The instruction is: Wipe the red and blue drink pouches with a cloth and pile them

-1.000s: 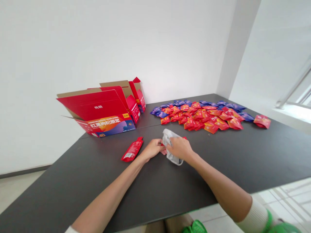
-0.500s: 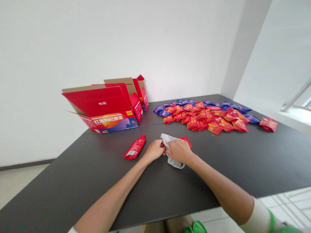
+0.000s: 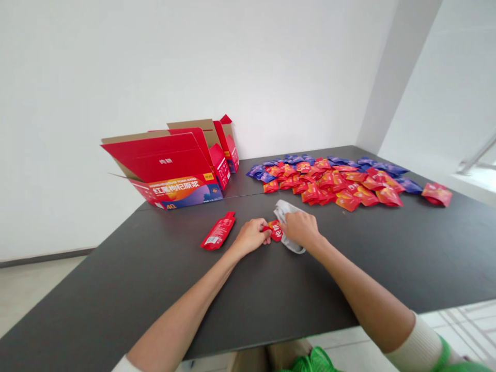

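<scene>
Near the middle of the dark table, my left hand (image 3: pixel 252 236) pinches one end of a red pouch (image 3: pixel 276 231). My right hand (image 3: pixel 301 229) is closed on a light grey cloth (image 3: pixel 290 246), which lies over the pouch's other end, so that part is hidden. Left of my left hand, a second red pouch (image 3: pixel 219 232) lies flat on the table with a white label showing.
Open red cartons (image 3: pixel 182 170) stand at the back left. A wide pile of red pouches (image 3: pixel 329 182) and purple pouches (image 3: pixel 389 168) covers the back right of the table (image 3: pixel 240 305). One red pouch (image 3: pixel 437 194) lies at its right.
My right hand has moved to the right with the cloth, and the printed front of the held pouch now shows between my hands. My left hand keeps its pinch.
</scene>
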Tool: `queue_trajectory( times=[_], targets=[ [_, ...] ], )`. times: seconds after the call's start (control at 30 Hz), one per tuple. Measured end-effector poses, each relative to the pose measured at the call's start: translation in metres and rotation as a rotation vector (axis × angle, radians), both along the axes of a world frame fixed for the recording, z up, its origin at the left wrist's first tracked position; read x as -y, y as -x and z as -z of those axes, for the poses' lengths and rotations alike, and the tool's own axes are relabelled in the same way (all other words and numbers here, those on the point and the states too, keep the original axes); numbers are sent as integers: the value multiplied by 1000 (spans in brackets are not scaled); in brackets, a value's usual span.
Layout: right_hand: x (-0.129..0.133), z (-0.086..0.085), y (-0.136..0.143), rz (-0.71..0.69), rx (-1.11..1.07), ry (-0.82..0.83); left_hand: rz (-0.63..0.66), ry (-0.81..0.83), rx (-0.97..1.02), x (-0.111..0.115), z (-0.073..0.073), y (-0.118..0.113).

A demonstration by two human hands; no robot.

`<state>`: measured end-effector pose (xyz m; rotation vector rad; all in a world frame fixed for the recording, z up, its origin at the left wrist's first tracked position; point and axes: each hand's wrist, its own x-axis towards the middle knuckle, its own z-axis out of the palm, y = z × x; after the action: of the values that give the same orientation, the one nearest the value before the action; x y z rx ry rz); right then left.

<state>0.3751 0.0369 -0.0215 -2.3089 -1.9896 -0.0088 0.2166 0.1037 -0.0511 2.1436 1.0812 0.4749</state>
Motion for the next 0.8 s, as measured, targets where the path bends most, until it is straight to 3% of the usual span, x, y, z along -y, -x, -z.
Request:
queue_trajectory(
  times=[0.1,0.23,0.3,0.43,0.5,0.63,0.7,0.8],
  targets=[
    [-2,-2,-10,64,16,12,-12,-4,-11,0,0,-1],
    [1,-1,6,-170,-8,13,-20,-20,-22,0,0,-1],
    [0,0,10,-221,-19,8,-18,-26,-26,0,0,-1],
    [-5,0,-6,73,0,30,-14,-33,-31,1,1,-1],
    [-6,0,-12,137,21,34,-15,-39,-37,2,2,-1],
    [-4,1,1,-168,0,7,-18,-60,-48,2,0,-2],
    [-3,2,5,-236,-17,10,-22,-69,-53,2,-1,-2],
    [-6,2,-5,-12,-2,20,-29,-74,-57,3,-2,-2]
  ],
)
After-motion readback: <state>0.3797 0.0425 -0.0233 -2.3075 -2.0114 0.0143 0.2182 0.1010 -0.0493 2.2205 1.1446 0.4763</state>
